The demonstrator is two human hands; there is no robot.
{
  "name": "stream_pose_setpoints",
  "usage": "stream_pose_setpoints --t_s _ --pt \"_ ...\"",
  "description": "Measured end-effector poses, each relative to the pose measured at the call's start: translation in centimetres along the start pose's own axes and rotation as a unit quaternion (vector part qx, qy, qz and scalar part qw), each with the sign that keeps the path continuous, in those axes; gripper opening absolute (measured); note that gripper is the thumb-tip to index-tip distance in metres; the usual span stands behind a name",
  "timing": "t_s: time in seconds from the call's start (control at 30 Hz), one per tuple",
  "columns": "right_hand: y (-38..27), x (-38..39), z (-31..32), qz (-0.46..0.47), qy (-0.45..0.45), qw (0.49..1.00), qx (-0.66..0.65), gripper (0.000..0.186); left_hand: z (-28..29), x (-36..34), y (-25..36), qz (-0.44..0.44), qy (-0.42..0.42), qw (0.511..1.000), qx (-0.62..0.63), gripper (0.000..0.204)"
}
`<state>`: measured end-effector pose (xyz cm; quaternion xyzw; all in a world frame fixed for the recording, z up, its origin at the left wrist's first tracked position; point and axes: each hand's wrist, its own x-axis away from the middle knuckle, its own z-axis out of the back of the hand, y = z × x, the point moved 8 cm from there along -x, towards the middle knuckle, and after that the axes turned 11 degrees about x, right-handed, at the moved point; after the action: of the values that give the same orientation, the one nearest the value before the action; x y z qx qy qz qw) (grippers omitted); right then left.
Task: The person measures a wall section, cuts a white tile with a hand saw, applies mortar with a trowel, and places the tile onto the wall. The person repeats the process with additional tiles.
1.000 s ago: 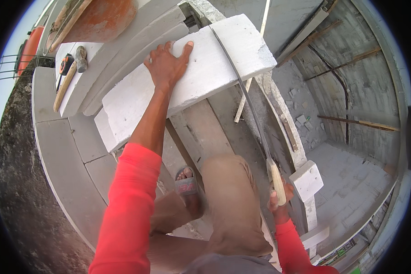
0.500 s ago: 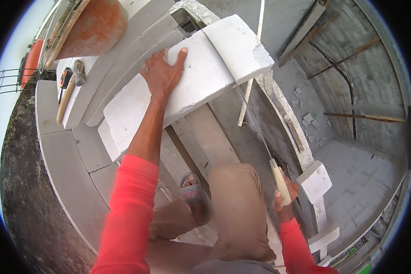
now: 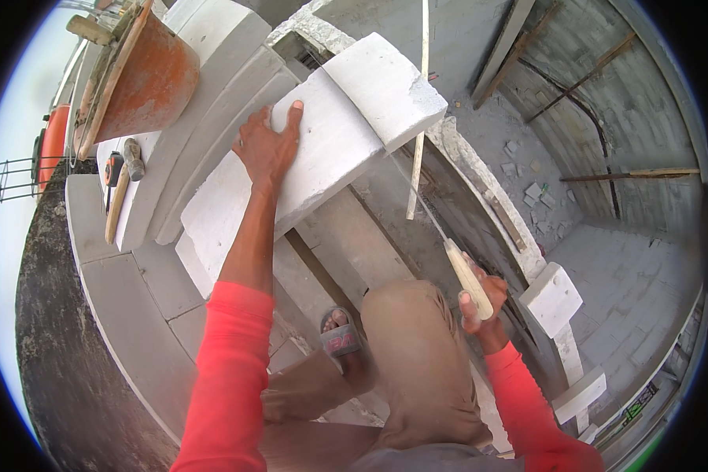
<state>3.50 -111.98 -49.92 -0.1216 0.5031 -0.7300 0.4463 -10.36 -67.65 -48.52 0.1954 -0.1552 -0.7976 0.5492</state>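
A long white lightweight concrete block (image 3: 330, 130) lies across the grey block ledge in front of me. My left hand (image 3: 271, 145) rests on top of it, fingers spread and thumb out, holding nothing. In my right hand (image 3: 484, 295) is a handsaw (image 3: 466, 275), its pale wooden handle wrapped by my fingers. The thin blade runs up and away from the handle into a straight cut across the block, right of my left hand. Much of the blade is hidden in the block. A shorter section of block lies beyond the cut.
An orange bucket (image 3: 153, 86) stands at the upper left, near a hammer (image 3: 119, 193) and a tape measure (image 3: 112, 169). Past the block stands a thin wooden strip (image 3: 418, 169). A drop with rubble (image 3: 539, 193) lies right of the rough wall edge. My sandalled foot (image 3: 340, 334) is below.
My right hand has pushed the saw forward, so the handle is closer to the block and less blade shows. My left hand stays on the block. The view has shifted slightly.
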Motion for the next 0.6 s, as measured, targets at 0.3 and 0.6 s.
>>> stream_pose_setpoints --t_s 0.3,0.6 --pt "1.1 0.8 0.2 -0.039 0.019 0.995 -0.089 0.064 0.0 -0.2 0.1 0.003 0.002 1.000 -0.004 0.096" --pt "-1.6 -12.0 -5.9 -0.088 0.000 0.993 -0.075 0.025 0.8 0.2 0.8 0.018 0.003 1.000 0.011 0.095"
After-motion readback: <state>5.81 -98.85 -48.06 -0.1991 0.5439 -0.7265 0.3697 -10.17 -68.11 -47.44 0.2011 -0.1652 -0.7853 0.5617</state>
